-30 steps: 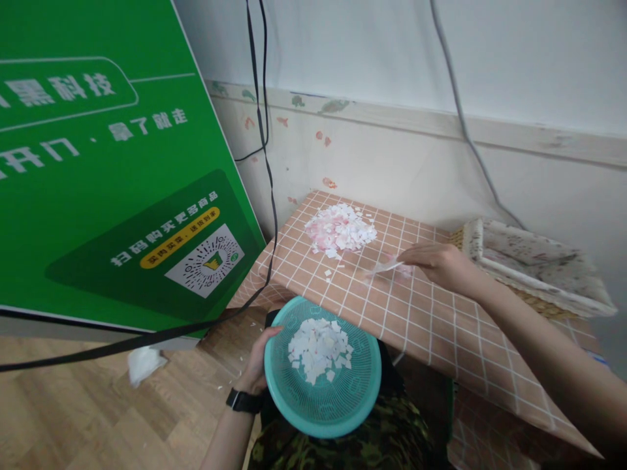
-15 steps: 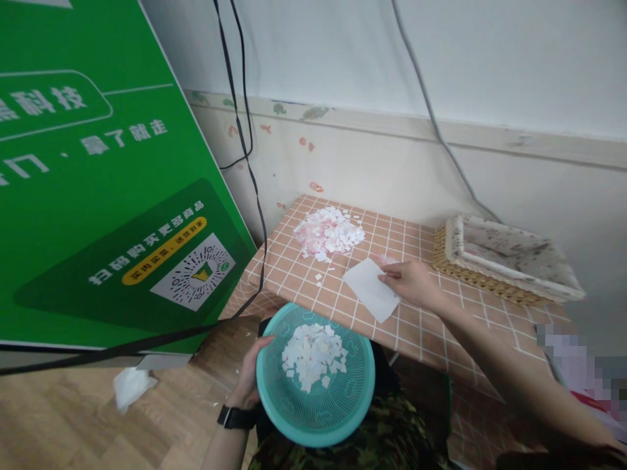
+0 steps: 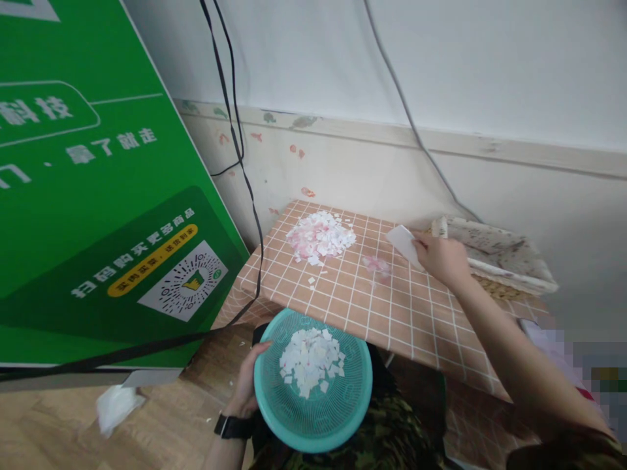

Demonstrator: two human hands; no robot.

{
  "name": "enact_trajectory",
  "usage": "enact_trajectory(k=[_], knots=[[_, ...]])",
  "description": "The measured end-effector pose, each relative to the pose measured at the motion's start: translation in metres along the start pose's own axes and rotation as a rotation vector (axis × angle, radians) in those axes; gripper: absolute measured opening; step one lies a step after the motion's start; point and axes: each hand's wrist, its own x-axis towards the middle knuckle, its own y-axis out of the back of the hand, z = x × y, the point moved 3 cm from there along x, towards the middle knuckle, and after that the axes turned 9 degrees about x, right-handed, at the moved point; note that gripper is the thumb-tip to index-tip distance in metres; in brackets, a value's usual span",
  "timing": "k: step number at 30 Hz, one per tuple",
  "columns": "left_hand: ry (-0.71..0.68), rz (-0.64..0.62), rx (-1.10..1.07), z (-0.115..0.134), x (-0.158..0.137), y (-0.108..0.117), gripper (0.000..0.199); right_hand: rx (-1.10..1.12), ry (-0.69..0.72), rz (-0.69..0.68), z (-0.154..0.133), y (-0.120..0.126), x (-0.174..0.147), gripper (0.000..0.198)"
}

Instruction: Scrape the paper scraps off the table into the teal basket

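Note:
My left hand [image 3: 248, 378] grips the left rim of a teal plastic colander [image 3: 313, 441], which sits at my lap below the table's front edge. Small white paper scraps [image 3: 311, 359] lie heaped inside it. My right hand [image 3: 443, 260] pinches a white sheet of paper [image 3: 403, 241], tilted above the table near the wicker basket. To the left of that sheet, a pile of white and pinkish paper scraps [image 3: 321, 236] rests on the checked tablecloth [image 3: 362, 303]. Between the pile and my right hand is a small pink, crumpled-looking bit [image 3: 376, 264]; its kind is unclear.
A cloth-lined wicker basket [image 3: 512, 251] stands at the table's right, against the wall. Dark cables [image 3: 253, 196] hang in front of the table's left end. A large green panel [image 3: 98, 196] fills the left side. A white plastic bag [image 3: 116, 406] lies on the floor.
My right hand has lifted the paper sheet and carried it right and back, toward the wicker basket. The pink bit is now uncovered. My left hand still holds the colander.

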Motion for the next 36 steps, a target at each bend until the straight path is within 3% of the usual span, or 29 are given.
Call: enact_trajectory(k=[2,8,17,20,26,31,36], knots=[[-0.004,0.014,0.009,-0.001,0.001,0.001,0.018,-0.062,0.022,0.006,-0.004,-0.014,-0.006,0.037],[-0.028,0.008,0.044,-0.004,0.003,-0.004,0.013,0.036,0.087,0.031,-0.004,-0.049,-0.029,0.04],[-0.005,-0.081,0.169,-0.014,0.01,-0.02,0.011,0.15,0.31,0.013,-0.026,-0.051,-0.064,0.04],[-0.004,-0.089,0.174,-0.026,0.009,-0.008,0.014,0.23,0.261,0.034,-0.022,-0.04,-0.061,0.038],[-0.037,-0.045,0.117,-0.053,0.012,0.021,0.014,0.577,0.096,0.224,-0.028,-0.02,-0.067,0.038],[-0.083,-0.056,0.023,-0.065,0.022,0.031,0.017,0.73,0.09,0.011,-0.06,-0.044,-0.085,0.04],[-0.109,-0.028,-0.019,-0.064,0.027,0.036,0.017,0.587,0.018,0.014,-0.041,-0.051,-0.077,0.042]])
